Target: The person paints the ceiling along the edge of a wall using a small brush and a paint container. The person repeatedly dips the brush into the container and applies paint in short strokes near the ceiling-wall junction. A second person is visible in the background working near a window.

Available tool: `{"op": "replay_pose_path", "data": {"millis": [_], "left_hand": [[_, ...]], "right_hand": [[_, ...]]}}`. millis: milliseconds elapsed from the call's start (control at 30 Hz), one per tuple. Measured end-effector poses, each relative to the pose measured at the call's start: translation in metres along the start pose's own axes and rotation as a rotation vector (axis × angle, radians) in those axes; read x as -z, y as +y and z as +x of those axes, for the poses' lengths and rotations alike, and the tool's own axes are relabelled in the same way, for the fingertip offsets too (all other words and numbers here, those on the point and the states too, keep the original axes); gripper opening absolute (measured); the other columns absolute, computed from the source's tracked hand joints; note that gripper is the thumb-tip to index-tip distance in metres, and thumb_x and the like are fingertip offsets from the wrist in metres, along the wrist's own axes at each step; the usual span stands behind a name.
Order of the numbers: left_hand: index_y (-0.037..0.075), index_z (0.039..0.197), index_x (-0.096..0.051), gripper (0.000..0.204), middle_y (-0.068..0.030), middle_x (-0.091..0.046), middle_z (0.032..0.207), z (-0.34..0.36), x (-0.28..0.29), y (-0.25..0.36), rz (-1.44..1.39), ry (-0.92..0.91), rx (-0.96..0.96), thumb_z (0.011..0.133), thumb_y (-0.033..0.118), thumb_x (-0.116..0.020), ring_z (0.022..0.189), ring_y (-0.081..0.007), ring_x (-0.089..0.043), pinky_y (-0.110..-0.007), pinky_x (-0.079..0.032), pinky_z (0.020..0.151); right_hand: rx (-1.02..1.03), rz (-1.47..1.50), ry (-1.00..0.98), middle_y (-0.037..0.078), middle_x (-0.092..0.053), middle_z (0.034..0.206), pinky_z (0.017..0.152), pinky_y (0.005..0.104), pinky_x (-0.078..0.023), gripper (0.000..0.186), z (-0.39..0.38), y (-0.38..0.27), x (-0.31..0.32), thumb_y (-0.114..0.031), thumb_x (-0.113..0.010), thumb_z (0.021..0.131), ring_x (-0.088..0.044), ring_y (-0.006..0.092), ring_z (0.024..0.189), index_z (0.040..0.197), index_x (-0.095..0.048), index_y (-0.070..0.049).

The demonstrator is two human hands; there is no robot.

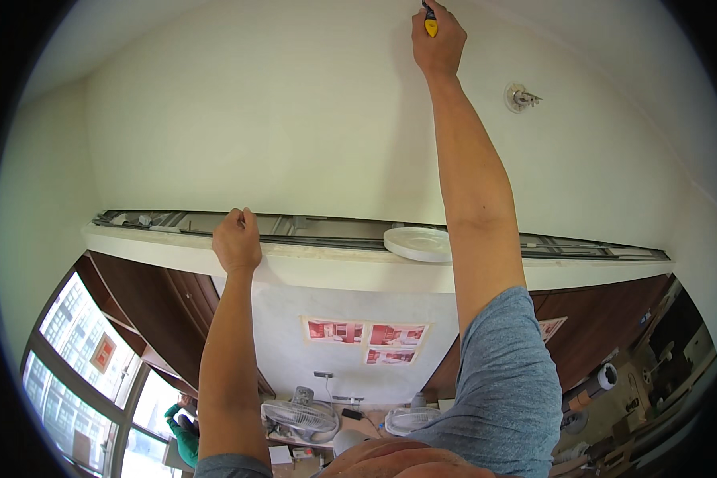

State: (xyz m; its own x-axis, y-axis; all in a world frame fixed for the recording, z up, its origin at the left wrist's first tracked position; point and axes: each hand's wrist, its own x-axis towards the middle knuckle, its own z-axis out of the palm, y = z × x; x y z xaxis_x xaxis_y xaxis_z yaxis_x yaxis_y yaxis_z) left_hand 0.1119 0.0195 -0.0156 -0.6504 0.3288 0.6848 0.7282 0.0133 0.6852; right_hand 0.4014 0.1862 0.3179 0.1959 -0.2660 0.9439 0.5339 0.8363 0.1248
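My right hand (pixel 440 41) is raised high against the pale cream surface, its fingers wrapped round a black-and-yellow hand tool (pixel 431 25). The tool's kind and working end cannot be made out. Lower and to the left, my left hand (pixel 237 240) is closed over the edge of a long narrow recess (pixel 327 226). Its fingers are pinched together near the dark rim; whatever they hold is too small to tell. A round white disc-shaped cover (pixel 417 244) rests at the recess's edge, just left of my right upper arm.
A small round fitting (pixel 522 98) sticks out of the pale surface right of my right forearm. Below are brown cabinets (pixel 155 311), red-and-white posters (pixel 366 340) and two fans, one a white fan (pixel 301 414). A person in green (pixel 185 438) is by the windows.
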Motion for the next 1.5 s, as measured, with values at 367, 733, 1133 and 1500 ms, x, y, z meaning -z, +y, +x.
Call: {"op": "replay_pose_path", "data": {"millis": [367,733,1133,1500], "left_hand": [[0.003,0.082,-0.069,0.04,-0.0183,-0.067,0.073,0.0,0.001,0.001,0.02,-0.002,-0.015,0.101,0.036,-0.06,0.072,-0.0415,-0.065,-0.051,-0.05,0.07],[0.002,0.081,-0.07,0.042,-0.0181,-0.069,0.074,0.0,0.002,0.005,0.035,-0.024,0.019,0.101,0.038,-0.06,0.073,-0.0408,-0.067,-0.05,-0.051,0.071],[0.003,0.083,-0.07,0.041,-0.0168,-0.069,0.074,0.001,-0.001,0.001,0.02,-0.023,0.01,0.101,0.038,-0.059,0.073,-0.0406,-0.067,-0.051,-0.051,0.071],[0.004,0.082,-0.07,0.041,-0.0169,-0.069,0.074,0.001,-0.002,0.001,0.024,-0.019,0.008,0.101,0.039,-0.06,0.074,-0.0411,-0.067,-0.051,-0.051,0.072]], "right_hand": [[0.078,0.02,0.106,0.023,-0.077,0.104,0.088,0.0454,-0.059,0.025,0.009,0.009,-0.009,-0.013,-0.068,0.094,-0.074,0.0393,0.097,0.115,-0.074,0.001],[0.032,-0.006,0.087,0.023,-0.077,0.102,0.084,0.044,-0.06,0.023,0.019,0.001,-0.008,-0.011,-0.068,0.094,-0.075,0.0375,0.093,0.112,-0.074,0.001],[-0.145,0.149,0.025,0.011,-0.076,0.086,0.075,0.033,-0.057,0.027,0.015,-0.009,-0.002,-0.018,-0.068,0.091,-0.072,0.0202,0.075,0.109,-0.077,0.0],[-0.101,0.099,0.046,0.012,-0.078,0.09,0.079,0.0324,-0.058,0.028,0.02,0.001,-0.007,-0.018,-0.068,0.092,-0.074,0.0215,0.08,0.111,-0.077,0.0]]}}
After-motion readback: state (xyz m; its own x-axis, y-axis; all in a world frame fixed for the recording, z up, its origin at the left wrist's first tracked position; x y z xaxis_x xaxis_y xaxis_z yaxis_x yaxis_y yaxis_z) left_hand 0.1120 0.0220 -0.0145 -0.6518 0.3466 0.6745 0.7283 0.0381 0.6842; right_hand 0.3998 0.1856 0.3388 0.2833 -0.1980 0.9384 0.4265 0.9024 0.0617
